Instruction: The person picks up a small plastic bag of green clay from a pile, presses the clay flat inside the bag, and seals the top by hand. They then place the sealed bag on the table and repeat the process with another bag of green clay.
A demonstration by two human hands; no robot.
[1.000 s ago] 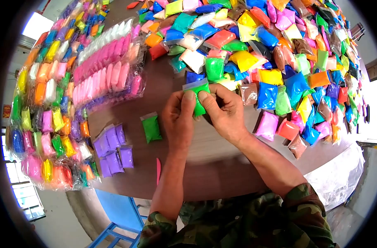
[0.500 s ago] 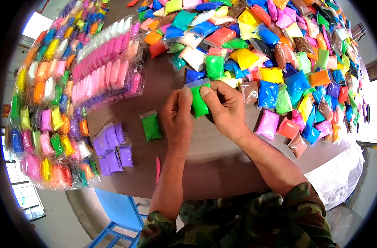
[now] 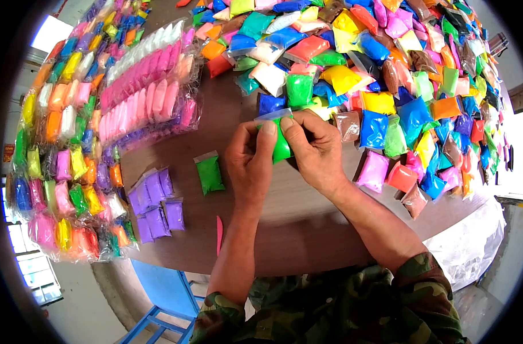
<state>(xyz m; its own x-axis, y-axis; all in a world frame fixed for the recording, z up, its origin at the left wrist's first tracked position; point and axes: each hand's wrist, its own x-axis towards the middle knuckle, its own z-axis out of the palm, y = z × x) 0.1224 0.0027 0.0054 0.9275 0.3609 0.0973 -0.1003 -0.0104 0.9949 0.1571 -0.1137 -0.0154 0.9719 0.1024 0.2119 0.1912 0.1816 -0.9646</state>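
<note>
Head view: bare worktop [image 3: 307,229] lies between the forearms, its near edge curving by the camouflage clothing [image 3: 341,309]. Left hand [image 3: 252,150] and right hand [image 3: 313,146] pinch a green packet [image 3: 281,140] between them, just below the heaped colourful packets [image 3: 376,86]. A blue chair [image 3: 164,289] stands beside the worktop.

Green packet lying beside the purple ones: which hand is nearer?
Left. The left hand is just right of the green packet, not touching it; the right hand is farther right, past the left. Both hold a second green packet.
</note>
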